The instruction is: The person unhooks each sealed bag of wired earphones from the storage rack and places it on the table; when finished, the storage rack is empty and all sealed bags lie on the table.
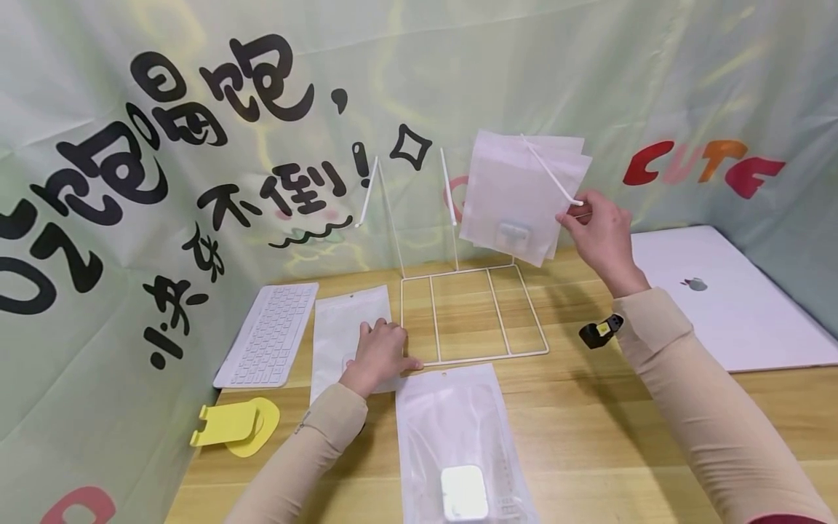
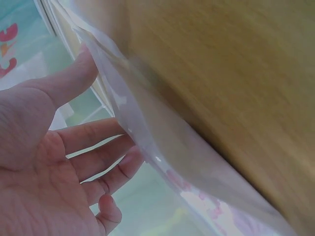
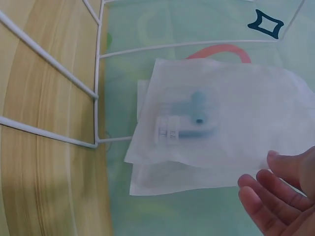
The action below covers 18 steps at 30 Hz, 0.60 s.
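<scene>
Two frosted plastic bags point(image 1: 500, 189) hang tilted on the right hook of a white wire rack point(image 1: 474, 359). Thumb and fingers of my right hand point(image 1: 602, 233) pinch their edge, close to the hook's tip. The right wrist view shows a small packed item inside the front bag point(image 3: 236, 113). My left hand point(image 1: 380, 353) touches another frosted bag point(image 1: 334, 327) lying left of the rack, its thumb near the rack's front corner. In the left wrist view, loosely spread fingertips meet the edge of a bag point(image 2: 162, 142). A third flat bag point(image 1: 452, 407) with a white box inside lies in front.
A white keyboard point(image 1: 271, 335) lies at the left, with a yellow folding stand point(image 1: 238, 426) before it. On the right is a silver laptop point(image 1: 740, 291), closed. Printed fabric point(image 1: 419, 65) hangs around the wooden table point(image 1: 563, 451). The rack's other hooks point(image 1: 448, 185) stick out forward.
</scene>
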### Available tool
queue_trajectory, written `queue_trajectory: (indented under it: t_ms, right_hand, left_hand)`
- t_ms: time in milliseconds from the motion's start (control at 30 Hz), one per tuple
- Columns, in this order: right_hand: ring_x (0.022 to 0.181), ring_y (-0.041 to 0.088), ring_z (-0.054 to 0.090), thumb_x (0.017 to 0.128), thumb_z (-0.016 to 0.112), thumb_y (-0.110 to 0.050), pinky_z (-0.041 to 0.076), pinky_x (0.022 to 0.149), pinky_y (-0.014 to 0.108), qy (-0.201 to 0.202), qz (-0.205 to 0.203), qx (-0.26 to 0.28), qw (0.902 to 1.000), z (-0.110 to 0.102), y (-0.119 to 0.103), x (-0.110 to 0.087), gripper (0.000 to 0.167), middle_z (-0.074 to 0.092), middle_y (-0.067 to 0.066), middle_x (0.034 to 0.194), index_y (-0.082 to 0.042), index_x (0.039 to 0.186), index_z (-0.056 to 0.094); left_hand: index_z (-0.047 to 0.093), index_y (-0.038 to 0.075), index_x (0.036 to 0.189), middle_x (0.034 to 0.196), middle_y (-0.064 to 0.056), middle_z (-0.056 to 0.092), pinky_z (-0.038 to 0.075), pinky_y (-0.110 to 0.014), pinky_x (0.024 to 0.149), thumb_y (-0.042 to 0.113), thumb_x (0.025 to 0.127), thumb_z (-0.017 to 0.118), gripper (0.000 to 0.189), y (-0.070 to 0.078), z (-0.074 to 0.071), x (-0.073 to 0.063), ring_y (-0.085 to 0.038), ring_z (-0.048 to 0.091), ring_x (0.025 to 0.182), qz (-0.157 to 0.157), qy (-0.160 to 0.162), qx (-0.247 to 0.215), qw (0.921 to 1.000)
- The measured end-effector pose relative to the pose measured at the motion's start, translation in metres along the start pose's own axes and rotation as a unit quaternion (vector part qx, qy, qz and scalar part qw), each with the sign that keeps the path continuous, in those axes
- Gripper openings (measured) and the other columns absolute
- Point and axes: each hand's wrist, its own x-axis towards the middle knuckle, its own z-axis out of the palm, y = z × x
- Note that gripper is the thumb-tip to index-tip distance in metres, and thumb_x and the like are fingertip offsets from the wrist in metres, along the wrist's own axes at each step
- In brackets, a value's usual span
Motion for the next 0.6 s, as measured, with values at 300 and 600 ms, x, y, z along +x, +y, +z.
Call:
queue_trajectory:
  t_ms: [300, 600]
  right_hand:
    - [0.059, -0.012, 0.053, 0.097, 0.065, -0.022, 0.041, 0.053, 0.007, 0.013, 0.005, 0.019, 0.9997, -0.005, -0.005, 0.001, 0.025, 0.07, 0.023, 0.096, 0.003, 0.101, 0.064]
    - [0.062, -0.014, 0.051, 0.096, 0.066, -0.022, 0.043, 0.055, 0.009, 0.007, 0.012, 0.018, 0.9998, -0.014, -0.007, -0.003, 0.026, 0.07, 0.022, 0.099, 0.003, 0.102, 0.064]
  left_hand:
    - [0.054, 0.018, 0.067, 0.07, 0.005, 0.049, 0.027, -0.041, 0.075, 0.05, 0.076, 0.082, 0.043, 0.0, -0.002, -0.001, -0.02, 0.043, 0.074, -0.001, -0.002, -0.002, 1.0]
    - [0.054, 0.017, 0.067, 0.07, 0.006, 0.049, 0.027, -0.041, 0.075, 0.049, 0.076, 0.081, 0.043, 0.0, -0.002, -0.001, -0.02, 0.043, 0.074, 0.0, -0.003, -0.006, 1.0]
